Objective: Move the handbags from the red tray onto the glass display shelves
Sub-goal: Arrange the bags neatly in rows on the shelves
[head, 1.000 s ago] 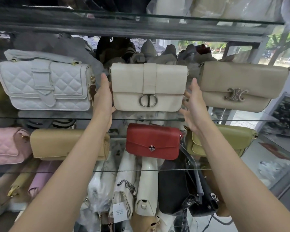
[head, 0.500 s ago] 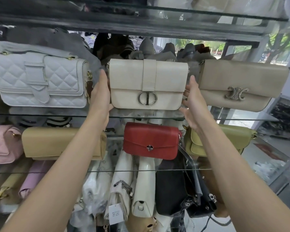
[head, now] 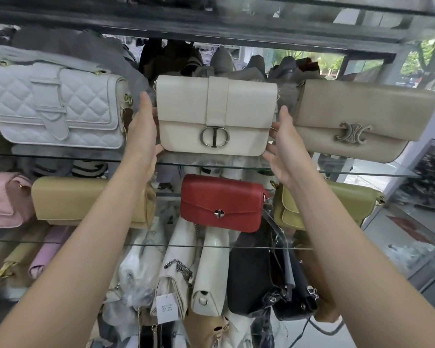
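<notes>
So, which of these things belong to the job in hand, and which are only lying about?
Job: cream bag, left hand and right hand at its sides, upper glass shelf.
Lying about: white quilted bag, beige bag, red bag, tan bag, olive bag.

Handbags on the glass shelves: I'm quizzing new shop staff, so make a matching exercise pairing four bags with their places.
1 cream bag
2 white quilted bag
3 red bag
4 beige bag

A lower glass shelf, centre
B upper glass shelf, right end
C between left hand and right hand
D upper glass shelf, left end

Pairs: 1-C, 2-D, 3-A, 4-B
</notes>
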The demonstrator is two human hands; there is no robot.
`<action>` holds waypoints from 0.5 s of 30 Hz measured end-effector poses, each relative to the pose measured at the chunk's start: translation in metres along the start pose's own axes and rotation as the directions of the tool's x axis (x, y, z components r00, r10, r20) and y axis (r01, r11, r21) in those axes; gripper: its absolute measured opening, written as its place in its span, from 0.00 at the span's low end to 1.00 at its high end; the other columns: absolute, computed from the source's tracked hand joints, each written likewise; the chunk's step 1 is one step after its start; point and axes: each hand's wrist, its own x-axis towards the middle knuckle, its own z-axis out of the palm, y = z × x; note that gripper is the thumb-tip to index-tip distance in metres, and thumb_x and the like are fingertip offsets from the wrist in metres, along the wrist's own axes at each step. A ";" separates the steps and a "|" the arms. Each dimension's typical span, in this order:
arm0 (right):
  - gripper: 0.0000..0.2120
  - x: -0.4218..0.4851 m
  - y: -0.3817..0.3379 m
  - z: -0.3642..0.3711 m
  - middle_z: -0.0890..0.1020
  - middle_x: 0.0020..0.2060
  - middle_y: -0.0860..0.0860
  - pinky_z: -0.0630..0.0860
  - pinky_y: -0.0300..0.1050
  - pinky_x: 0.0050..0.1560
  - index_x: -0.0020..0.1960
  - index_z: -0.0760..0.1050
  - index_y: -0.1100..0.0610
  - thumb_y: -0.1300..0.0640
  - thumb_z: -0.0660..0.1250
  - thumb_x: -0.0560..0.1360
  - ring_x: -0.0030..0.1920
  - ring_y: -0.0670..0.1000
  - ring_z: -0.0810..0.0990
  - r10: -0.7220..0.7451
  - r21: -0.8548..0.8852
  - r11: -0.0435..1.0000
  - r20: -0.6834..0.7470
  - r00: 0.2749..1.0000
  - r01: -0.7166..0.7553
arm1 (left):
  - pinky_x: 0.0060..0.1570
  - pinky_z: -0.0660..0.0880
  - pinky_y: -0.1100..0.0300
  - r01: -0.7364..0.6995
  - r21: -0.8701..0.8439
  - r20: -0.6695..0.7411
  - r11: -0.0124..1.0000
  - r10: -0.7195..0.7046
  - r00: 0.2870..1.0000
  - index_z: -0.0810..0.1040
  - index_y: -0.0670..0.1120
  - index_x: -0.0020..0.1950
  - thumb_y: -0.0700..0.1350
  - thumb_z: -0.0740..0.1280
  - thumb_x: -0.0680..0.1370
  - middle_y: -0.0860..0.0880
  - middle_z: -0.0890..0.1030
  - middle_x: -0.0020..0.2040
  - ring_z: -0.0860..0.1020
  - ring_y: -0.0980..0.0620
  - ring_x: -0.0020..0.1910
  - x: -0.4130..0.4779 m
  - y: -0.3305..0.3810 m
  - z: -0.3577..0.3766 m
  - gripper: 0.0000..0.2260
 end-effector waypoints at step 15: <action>0.16 -0.059 0.074 -0.024 0.79 0.35 0.47 0.73 0.42 0.41 0.41 0.78 0.53 0.54 0.59 0.86 0.37 0.44 0.76 -0.295 -0.169 0.954 -0.362 0.884 0.249 | 0.48 0.75 0.59 -0.433 0.227 -0.158 0.872 0.472 0.867 0.75 0.55 0.49 0.46 0.59 0.84 0.57 0.79 0.42 0.78 0.56 0.43 -0.064 -0.089 -0.019 0.08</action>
